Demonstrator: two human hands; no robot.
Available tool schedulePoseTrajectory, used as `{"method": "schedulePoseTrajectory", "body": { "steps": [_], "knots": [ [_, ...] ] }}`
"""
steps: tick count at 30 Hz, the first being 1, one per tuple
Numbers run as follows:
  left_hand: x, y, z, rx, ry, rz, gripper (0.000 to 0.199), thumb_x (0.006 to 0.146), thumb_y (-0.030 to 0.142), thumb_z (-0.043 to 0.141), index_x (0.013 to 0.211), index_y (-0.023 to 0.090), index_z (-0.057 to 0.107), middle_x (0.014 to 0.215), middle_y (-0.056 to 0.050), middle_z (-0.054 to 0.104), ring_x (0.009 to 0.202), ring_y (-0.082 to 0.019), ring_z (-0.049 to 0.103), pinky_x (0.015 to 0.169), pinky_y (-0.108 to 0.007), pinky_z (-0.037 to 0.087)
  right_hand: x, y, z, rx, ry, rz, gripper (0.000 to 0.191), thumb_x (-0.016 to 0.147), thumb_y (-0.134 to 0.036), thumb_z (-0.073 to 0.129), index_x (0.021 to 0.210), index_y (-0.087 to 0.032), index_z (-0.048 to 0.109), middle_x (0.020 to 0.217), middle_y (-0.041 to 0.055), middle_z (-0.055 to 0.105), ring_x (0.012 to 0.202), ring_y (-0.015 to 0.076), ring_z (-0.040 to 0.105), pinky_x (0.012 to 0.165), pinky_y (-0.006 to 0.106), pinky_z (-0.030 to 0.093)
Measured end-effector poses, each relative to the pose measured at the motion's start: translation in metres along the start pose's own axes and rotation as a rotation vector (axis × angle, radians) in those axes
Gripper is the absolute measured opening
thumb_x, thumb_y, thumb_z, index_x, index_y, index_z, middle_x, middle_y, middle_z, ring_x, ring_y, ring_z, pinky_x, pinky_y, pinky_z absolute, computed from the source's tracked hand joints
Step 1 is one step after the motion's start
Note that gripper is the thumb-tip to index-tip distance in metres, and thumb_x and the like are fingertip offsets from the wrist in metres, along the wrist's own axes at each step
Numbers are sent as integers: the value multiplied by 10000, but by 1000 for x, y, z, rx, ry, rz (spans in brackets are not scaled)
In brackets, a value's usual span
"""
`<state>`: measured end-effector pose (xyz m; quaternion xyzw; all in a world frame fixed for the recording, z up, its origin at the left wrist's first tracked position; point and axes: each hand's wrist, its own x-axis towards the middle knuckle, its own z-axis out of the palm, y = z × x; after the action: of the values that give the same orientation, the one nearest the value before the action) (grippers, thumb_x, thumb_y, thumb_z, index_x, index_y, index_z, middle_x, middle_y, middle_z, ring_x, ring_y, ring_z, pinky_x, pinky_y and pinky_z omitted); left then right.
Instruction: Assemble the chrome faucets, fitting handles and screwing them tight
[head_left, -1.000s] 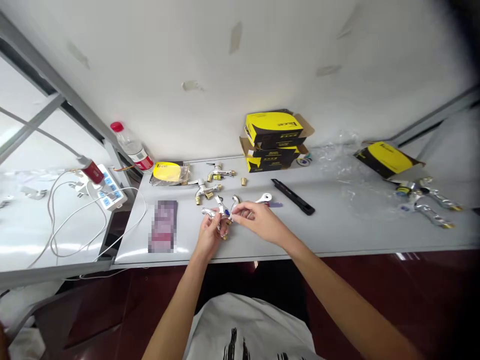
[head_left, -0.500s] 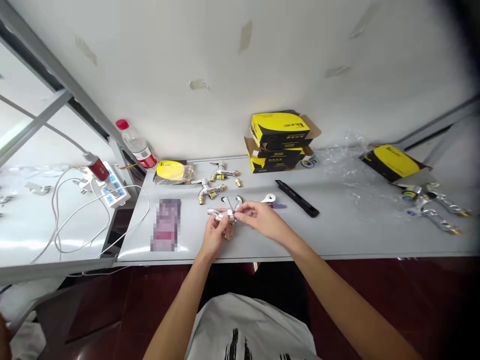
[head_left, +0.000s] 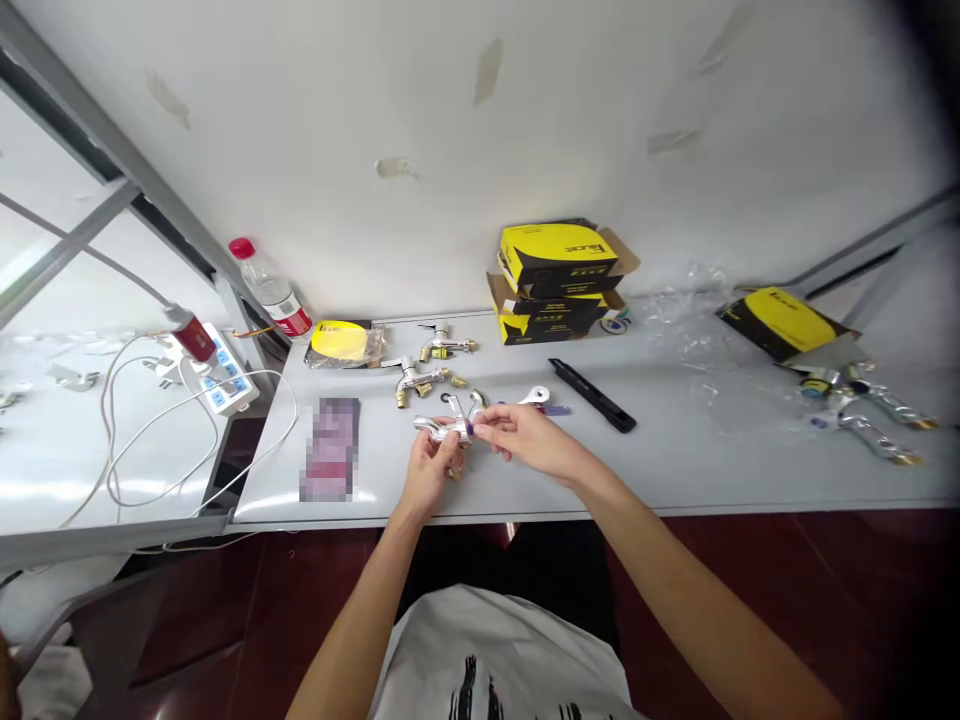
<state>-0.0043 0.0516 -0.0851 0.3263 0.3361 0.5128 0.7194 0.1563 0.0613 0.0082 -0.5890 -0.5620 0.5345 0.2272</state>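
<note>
My left hand point(head_left: 430, 468) is closed round a chrome faucet point(head_left: 431, 428), held just above the table near its front edge. My right hand point(head_left: 517, 436) is pinched at the faucet's right end, on a small dark bluish piece point(head_left: 470, 428) too small to name. Just behind the hands lie a chrome lever handle point(head_left: 455, 405) and a curved chrome part partly hidden by my right fingers. Further back are two more faucets point(head_left: 411, 376) with brass ends, and a small loose brass fitting point(head_left: 459, 381). A white ring-shaped tool point(head_left: 537, 396) lies beyond my right hand.
A black utility knife point(head_left: 592, 395) lies right of my hands. Stacked yellow-black boxes point(head_left: 559, 265) stand by the wall; another box point(head_left: 784, 322), plastic wrap and chrome spouts point(head_left: 874, 430) lie right. Leftward are a blurred-out rectangle point(head_left: 330, 450), a bottle point(head_left: 277, 300) and a power strip point(head_left: 231, 375).
My right fingers have shifted slightly right, and the small dark piece between them and the faucet shows more. The loose brass fitting has moved left and nearer. My left hand keeps its hold.
</note>
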Motion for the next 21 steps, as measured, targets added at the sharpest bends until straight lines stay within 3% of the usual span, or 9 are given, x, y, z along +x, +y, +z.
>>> {"method": "schedulePoseTrajectory", "body": {
  "steps": [14,17,21],
  "knots": [
    [1,0,1,-8,5,-3,426,803,501,711,1041,187,548,669,45,561,504,-58,436,531,-221,358,1,-1,-1,-10,57,-83,324,799,-480,650,863,-164,624,789,27,639,668,112,560,603,251,477],
    [1,-1,0,-20,2,-3,414,813,490,704,1042,187,539,717,30,596,497,-50,429,538,-222,367,15,4,-18,-46,179,-105,328,804,-492,630,871,-173,594,742,37,643,649,136,593,585,268,496],
    [1,-1,1,-48,31,-23,417,805,487,709,1042,187,543,688,27,599,507,-60,455,572,-226,396,43,13,-47,-242,439,-158,239,782,-401,642,832,-178,574,774,51,647,650,145,595,588,277,493]
  ]
}}
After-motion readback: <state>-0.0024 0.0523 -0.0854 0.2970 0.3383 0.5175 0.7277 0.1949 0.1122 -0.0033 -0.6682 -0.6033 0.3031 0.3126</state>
